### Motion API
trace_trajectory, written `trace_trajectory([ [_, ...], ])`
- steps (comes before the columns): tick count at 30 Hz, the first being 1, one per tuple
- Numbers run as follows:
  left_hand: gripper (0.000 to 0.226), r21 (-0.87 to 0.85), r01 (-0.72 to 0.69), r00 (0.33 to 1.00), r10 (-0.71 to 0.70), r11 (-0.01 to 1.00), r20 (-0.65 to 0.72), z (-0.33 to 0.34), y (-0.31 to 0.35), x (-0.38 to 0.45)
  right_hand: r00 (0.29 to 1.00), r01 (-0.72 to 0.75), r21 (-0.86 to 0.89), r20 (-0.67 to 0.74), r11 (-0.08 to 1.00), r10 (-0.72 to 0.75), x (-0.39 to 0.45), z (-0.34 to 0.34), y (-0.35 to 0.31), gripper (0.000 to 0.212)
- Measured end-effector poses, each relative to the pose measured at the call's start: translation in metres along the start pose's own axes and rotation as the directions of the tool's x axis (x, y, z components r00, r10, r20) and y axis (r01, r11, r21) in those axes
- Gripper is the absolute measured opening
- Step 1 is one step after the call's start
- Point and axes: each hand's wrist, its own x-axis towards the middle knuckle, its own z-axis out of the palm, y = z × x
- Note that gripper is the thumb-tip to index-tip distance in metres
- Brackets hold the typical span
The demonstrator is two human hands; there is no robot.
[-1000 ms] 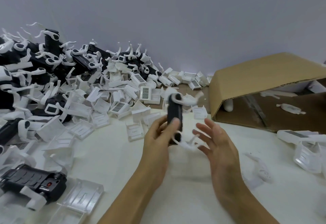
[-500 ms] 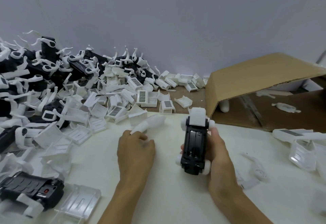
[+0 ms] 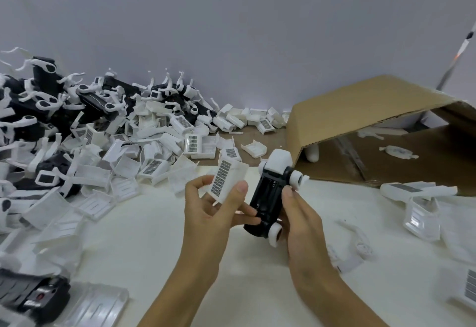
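Your left hand (image 3: 208, 216) pinches a white cover (image 3: 228, 177) with a dark grille patch, thumb (image 3: 238, 190) pressed on its lower right edge and the fingers curled behind it, so the cover stands nearly upright above your palm. Your right hand (image 3: 304, 223) wraps around a black body (image 3: 268, 195), gripping it along its right side; the body tilts with its white cap (image 3: 280, 159) pointing up and away from your wrist and a white wheel (image 3: 275, 234) at the low end beside your palm. Cover and body sit just beside each other between your two hands, and your left fingertips touch the body's lower left edge. Beyond your left hand lies a heap of white covers (image 3: 144, 146); beyond your right hand stands an open cardboard box (image 3: 360, 110). Below both hands is the white table (image 3: 154, 236).
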Motion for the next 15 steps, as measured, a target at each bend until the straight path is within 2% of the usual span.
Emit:
trace_trajectory([
  [2, 0.028, 0.204, -0.083, 0.997, 0.08, 0.975, 0.021, 0.0026, -0.0005, -0.0032, 0.999, 0.019, -0.019, 0.032, 1.0, -0.018, -0.0006, 0.0013, 0.0004, 0.029],
  [5, 0.041, 0.484, -0.174, 0.984, 0.175, 0.858, 0.043, 0.0025, -0.0052, -0.0065, 0.998, 0.028, -0.007, 0.053, 1.0, -0.028, -0.001, 0.0024, 0.0003, 0.028],
  [6, 0.04, 0.506, -0.161, 0.986, 0.161, 0.847, 0.044, 0.0034, -0.0057, -0.0071, 0.998, 0.028, 0.004, 0.06, 1.0, -0.028, -0.0014, 0.0023, -0.0001, 0.028],
  [10, 0.036, 0.352, -0.01, 0.991, -0.038, 0.936, 0.13, 0.0048, -0.0041, -0.0097, 0.997, 0.057, -0.012, 0.044, 0.998, -0.056, -0.0017, 0.0012, -0.0013, 0.026],
  [15, 0.026, 0.391, -0.096, 0.989, 0.043, 0.915, 0.143, 0.0031, -0.0051, -0.01, 0.997, 0.049, 0.047, 0.055, 0.998, -0.052, -0.0025, 0.0014, -0.0024, 0.025],
])
